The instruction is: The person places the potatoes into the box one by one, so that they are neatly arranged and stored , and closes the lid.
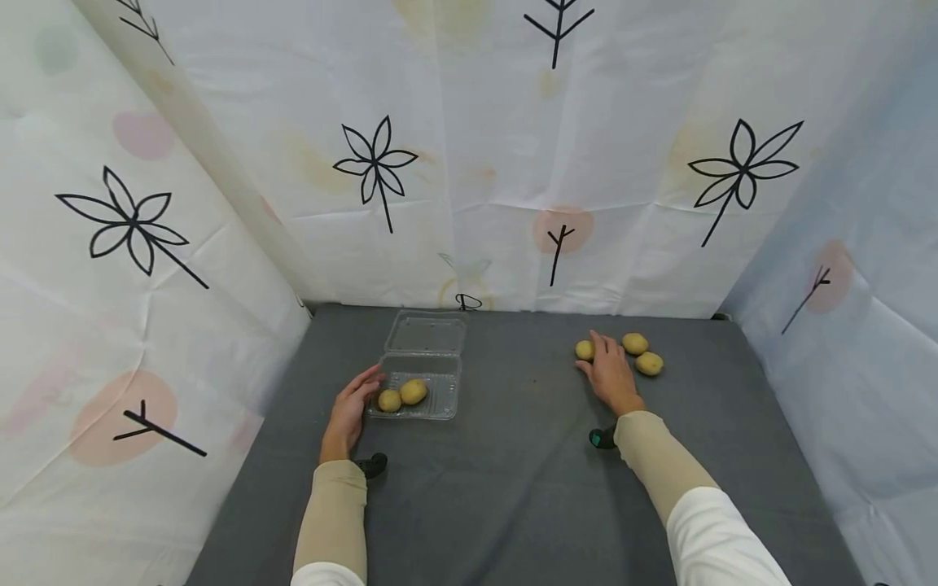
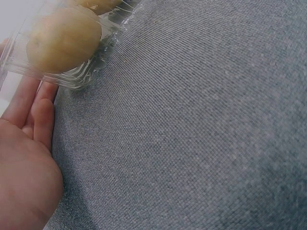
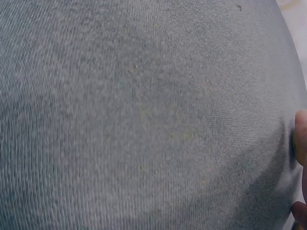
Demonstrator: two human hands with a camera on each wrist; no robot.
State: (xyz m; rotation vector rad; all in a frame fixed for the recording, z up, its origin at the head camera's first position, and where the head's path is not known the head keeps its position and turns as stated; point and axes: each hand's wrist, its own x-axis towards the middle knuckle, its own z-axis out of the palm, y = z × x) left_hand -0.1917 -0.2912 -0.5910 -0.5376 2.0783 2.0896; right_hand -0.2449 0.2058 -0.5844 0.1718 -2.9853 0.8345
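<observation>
In the head view, a clear plastic clamshell box (image 1: 444,399) lies with its lid (image 1: 426,334) folded back. Two potatoes, one (image 1: 414,391) beside the other (image 1: 390,400), sit in its base. My left hand (image 1: 348,413) is at the box's left side, fingers extended against the wall; the left wrist view shows these fingers (image 2: 44,117) by the box's corner. On the right, my right hand (image 1: 611,374) reaches over a potato (image 1: 584,350), which shows between thumb and fingers. In the right wrist view, a fingertip (image 3: 301,120) meets that potato (image 3: 299,149), with the thumb (image 3: 299,212) apart from it.
Two more potatoes, one (image 1: 634,343) behind the other (image 1: 649,364), lie just right of my right hand. A grey cloth (image 1: 513,488) covers the table. White patterned sheets (image 1: 484,163) hang behind it and along both sides.
</observation>
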